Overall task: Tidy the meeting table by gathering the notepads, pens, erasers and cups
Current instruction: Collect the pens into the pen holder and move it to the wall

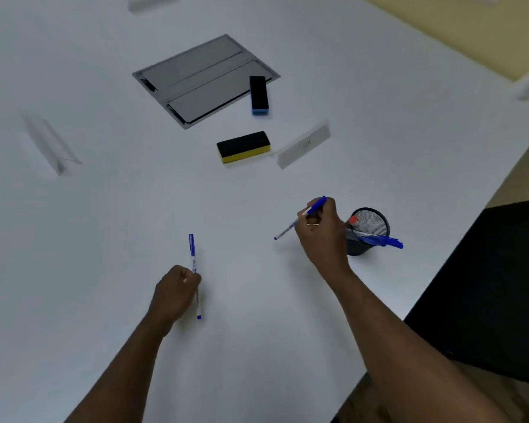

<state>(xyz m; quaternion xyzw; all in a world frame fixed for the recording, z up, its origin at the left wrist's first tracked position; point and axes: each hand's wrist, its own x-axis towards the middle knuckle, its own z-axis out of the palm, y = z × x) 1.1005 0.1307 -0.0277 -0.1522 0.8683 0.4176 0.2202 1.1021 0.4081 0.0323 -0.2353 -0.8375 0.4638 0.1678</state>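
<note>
Two hands each grip one blue pen: the left hand [176, 293] its pen [193, 264], the right hand [321, 232] another [313, 209]. A mesh cup [376, 224] holds more pens just beside it. Two erasers, yellow [243, 146] and blue [258, 94], lie farther off on the white table [104, 209], near a metal floor-box lid [202, 77].

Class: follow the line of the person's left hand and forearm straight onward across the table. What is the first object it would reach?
Probably the yellow-and-black eraser; the left hand aims roughly there over bare table, though depth is uncertain.

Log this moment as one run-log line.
left hand: grips blue pen | right hand: grips second blue pen | mesh pen cup: holds pens | erasers: untouched
</note>
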